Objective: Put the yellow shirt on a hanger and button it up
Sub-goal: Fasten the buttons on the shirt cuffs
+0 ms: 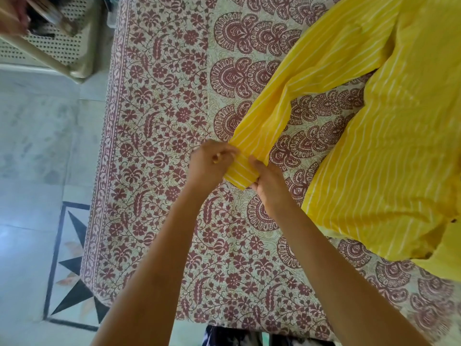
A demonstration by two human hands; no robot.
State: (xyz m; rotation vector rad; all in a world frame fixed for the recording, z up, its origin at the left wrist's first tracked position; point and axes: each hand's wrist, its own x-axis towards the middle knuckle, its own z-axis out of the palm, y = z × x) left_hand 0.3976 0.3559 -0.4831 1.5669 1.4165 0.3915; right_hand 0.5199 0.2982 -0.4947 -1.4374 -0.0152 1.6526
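Note:
The yellow shirt [389, 151] with thin white stripes lies spread on the printed bedsheet [174, 136], filling the right side of the head view. One long sleeve [294, 88] stretches down-left from it. My left hand [210, 162] and my right hand [268, 182] both pinch the sleeve's cuff [240, 174], one on each side. No hanger shows in this view.
The bed's edge runs down the left, with a tiled floor [32, 171] bearing a dark star pattern beyond it. A cream perforated plastic chair [62, 43] stands at the top left, where another person's hand [12, 13] and a blurred object show.

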